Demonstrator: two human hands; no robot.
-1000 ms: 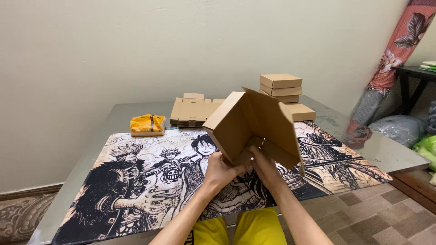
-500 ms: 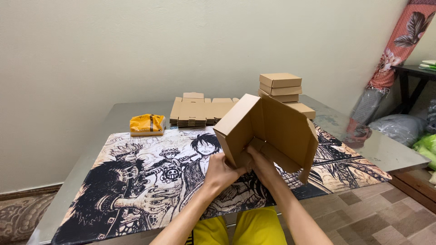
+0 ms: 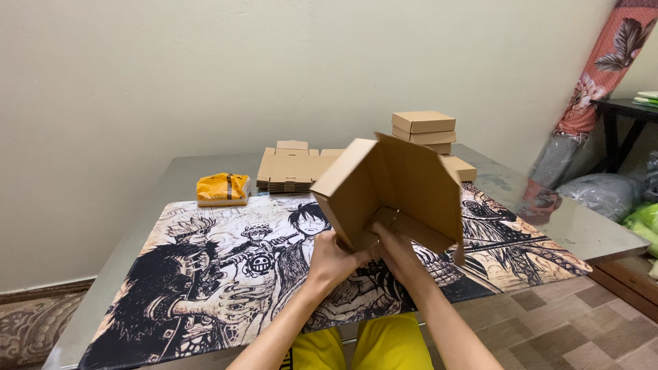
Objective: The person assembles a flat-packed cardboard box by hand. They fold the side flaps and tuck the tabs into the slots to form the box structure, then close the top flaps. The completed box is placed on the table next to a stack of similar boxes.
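Note:
Both of my hands hold a partly folded brown cardboard box (image 3: 397,188) up above the table, its flaps raised and tilted. My left hand (image 3: 334,259) grips its lower left edge. My right hand (image 3: 396,250) grips the bottom from the right, fingers tucked under a flap. Beneath the box lies a black-and-white cartoon-print mat (image 3: 226,267) covering the grey table (image 3: 589,229).
A stack of flat unfolded cardboard blanks (image 3: 291,168) lies at the back centre. Several folded brown boxes (image 3: 425,130) are stacked at the back right. A yellow packet (image 3: 223,188) sits at the back left. A patterned curtain (image 3: 596,75) and bags (image 3: 603,192) stand to the right.
The cardboard box has been turned and folded further in my hands; its panels now stand more upright and closer together. My hands stay at its base.

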